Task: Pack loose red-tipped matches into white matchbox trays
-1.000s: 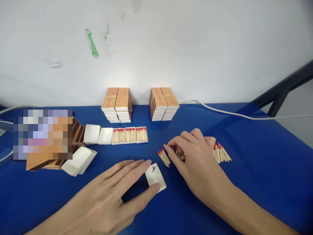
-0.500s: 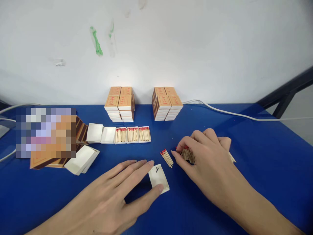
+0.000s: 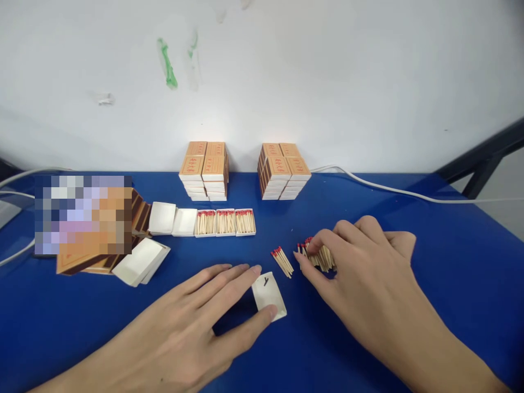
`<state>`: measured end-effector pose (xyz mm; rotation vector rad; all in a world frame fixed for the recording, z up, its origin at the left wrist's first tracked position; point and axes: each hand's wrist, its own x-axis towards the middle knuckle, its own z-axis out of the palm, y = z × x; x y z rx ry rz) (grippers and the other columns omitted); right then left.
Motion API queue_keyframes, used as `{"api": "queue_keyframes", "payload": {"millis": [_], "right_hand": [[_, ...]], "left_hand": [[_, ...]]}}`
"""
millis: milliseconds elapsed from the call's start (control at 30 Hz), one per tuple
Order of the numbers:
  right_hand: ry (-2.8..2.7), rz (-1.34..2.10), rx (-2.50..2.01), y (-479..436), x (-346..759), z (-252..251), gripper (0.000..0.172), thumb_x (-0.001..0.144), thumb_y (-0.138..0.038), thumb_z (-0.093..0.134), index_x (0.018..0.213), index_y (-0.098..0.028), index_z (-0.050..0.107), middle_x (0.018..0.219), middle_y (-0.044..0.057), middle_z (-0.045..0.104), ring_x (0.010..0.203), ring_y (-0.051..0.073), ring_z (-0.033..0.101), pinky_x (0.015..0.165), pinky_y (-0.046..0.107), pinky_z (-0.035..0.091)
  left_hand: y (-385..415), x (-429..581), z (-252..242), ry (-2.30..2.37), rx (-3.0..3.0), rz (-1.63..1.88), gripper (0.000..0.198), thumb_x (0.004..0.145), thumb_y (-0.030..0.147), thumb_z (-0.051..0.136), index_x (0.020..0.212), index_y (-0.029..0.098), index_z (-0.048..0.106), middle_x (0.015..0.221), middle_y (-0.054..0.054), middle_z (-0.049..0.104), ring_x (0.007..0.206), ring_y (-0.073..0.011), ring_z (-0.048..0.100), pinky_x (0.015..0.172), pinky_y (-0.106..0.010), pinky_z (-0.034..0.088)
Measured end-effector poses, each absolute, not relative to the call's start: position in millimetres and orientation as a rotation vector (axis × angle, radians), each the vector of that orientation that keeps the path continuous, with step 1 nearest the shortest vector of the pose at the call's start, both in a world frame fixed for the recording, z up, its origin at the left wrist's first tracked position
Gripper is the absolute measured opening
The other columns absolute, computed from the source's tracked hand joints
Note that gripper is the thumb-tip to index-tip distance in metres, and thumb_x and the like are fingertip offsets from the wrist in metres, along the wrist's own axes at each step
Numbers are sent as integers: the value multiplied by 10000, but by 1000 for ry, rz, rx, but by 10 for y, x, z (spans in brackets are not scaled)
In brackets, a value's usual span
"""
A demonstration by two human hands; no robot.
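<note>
My left hand (image 3: 213, 316) has its thumb and index finger on opposite ends of a small white matchbox tray (image 3: 269, 297), holding it at the blue tabletop. The tray bears a short black mark inside and has no matches in it. Over a heap of red-tipped matches (image 3: 326, 261) my right hand (image 3: 352, 267) is curled, its thumb and index finger apart with a few match heads showing between them. Its other fingertips are hidden behind the hand. A small separate group of matches (image 3: 282, 262) lies between the tray and my right hand.
Behind stand a row of trays filled with matches (image 3: 225, 222) and two bare trays (image 3: 162, 218). Two stacks of matchboxes (image 3: 203, 169) (image 3: 284, 169) are against the wall. More trays (image 3: 139, 262) and matchbox sleeves (image 3: 77, 262) lie left, beside a blurred patch. A white cable (image 3: 380, 188) runs along the back.
My right hand has shifted slightly right over the heap, and more of the matches show beside its thumb. My left hand keeps its hold on the tray. The view has shifted a little.
</note>
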<state>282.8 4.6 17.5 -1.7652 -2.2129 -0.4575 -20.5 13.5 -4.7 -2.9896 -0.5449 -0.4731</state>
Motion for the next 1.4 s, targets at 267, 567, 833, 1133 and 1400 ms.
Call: {"api": "queue_keyframes", "payload": {"millis": [267, 567, 833, 1133, 1400], "right_hand": [[-2186, -360, -1740, 83, 2802, 120, 273, 1096, -280, 609, 839, -250, 695, 816, 74, 676, 882, 305, 555, 810, 470, 266], [-2169, -233, -1715, 84, 2736, 108, 259, 1085, -264, 676, 828, -248, 697, 796, 49, 683, 870, 287, 555, 818, 458, 282], [-2107, -134, -1742, 102, 2681, 117, 289, 1074, -354, 758, 810, -251, 703, 830, 31, 702, 882, 273, 566, 833, 461, 286], [-2094, -267, -1755, 110, 2759, 151, 104, 992, -159, 647, 949, -249, 678, 875, 48, 728, 913, 305, 574, 833, 464, 274], [-2151, -354, -1783, 110, 2826, 115, 142, 987, -120, 605, 942, -252, 630, 855, 54, 687, 886, 312, 555, 803, 455, 254]], "left_hand": [[140, -193, -52, -567, -2983, -492, 645, 1099, 140, 545, 1723, 300, 547, 1748, -179, 526, 1639, -335, 495, 1263, -534, 566], [146, -188, -63, -551, -2981, -528, 620, 1103, 165, 568, 1712, 283, 566, 1714, -189, 573, 1591, -352, 573, 1247, -528, 585], [155, -179, -42, -541, -2985, -504, 623, 1096, 143, 551, 1703, 283, 577, 1726, -199, 545, 1623, -344, 522, 1242, -539, 589], [157, -168, -18, -545, -2997, -537, 597, 1091, 134, 560, 1671, 265, 613, 1708, -177, 575, 1588, -326, 571, 1267, -508, 570], [154, -157, -3, -549, -2985, -529, 606, 1092, 107, 520, 1665, 278, 620, 1714, -165, 554, 1614, -304, 509, 1268, -502, 562]]}}
